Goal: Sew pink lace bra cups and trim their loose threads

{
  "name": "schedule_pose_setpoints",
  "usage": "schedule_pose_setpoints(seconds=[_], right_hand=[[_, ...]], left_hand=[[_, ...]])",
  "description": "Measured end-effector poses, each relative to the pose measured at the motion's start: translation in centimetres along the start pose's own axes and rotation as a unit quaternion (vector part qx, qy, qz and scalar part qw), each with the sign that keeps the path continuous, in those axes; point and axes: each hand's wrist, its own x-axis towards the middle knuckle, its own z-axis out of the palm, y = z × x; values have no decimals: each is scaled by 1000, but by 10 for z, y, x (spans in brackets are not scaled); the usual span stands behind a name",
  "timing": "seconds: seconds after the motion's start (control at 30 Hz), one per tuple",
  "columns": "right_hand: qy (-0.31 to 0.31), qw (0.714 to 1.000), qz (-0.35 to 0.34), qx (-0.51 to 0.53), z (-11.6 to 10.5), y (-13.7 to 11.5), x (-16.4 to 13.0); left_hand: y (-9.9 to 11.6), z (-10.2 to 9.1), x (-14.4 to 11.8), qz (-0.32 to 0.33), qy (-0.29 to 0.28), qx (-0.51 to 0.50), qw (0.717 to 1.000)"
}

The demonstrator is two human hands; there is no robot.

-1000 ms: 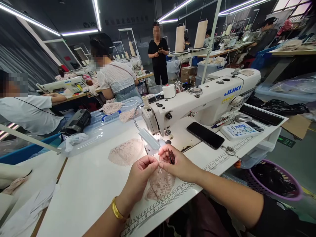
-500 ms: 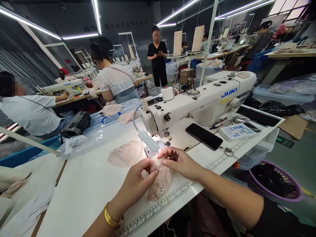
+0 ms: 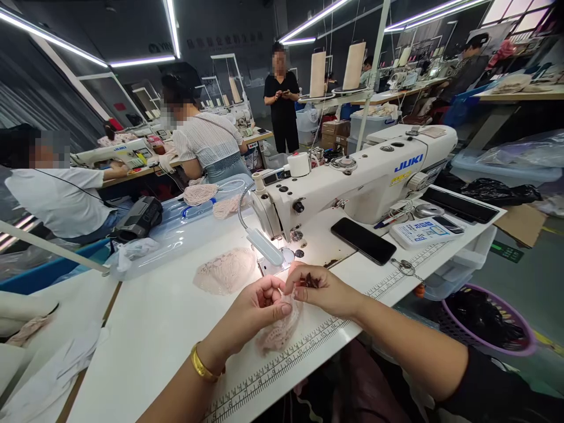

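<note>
Left hand [image 3: 253,306] and right hand [image 3: 330,292] both have grip clamped on lace piece [image 3: 278,336] above worktop [image 3: 154,329], dark tool [image 3: 312,281] tucked inside the latter, presumably freeing fingertips.

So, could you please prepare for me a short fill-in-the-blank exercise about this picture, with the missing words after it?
1. The blue lettering on the white sewing machine beyond the hands reads ____.
2. Both the left hand and the right hand hold one lace piece, but only the ____ hand also holds a dark tool.
3. The gold bangle is worn on the same side as the ____ hand.
4. The plastic basket at the far right is ____ in colour.

Missing words: JUKI; right; left; purple.
</note>
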Motion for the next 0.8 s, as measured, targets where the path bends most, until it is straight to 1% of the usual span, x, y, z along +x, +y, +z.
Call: schedule_pose_setpoints(seconds=[0.1,0.17,0.3,0.4,0.43,0.5,0.6,0.7,0.8], right_hand=[[45,997,55,42,1,-2,0],[62,995,64,34,3,-4,-1],[45,997,56,-36,7,-4,-1],[33,996,86,14,8,-3,1],[32,994,98,43,7,-2,1],[33,988,120,91,6,-1,3],[37,982,132,127,5,-1,4],[41,982,132,129,4,-1,4],[44,986,125,104,4,-2,4]], left_hand=[[-4,2,0,-1,46,-12,999],[-7,2,0,7,72,-29,997],[-6,2,0,18,97,-40,994],[-3,0,0,51,124,-18,991],[-2,-1,0,55,126,-22,990],[-2,-2,1,44,116,-46,991],[-1,-3,1,24,105,-82,991],[-1,-3,1,21,94,-103,990],[0,-4,1,-1,59,-111,992]])
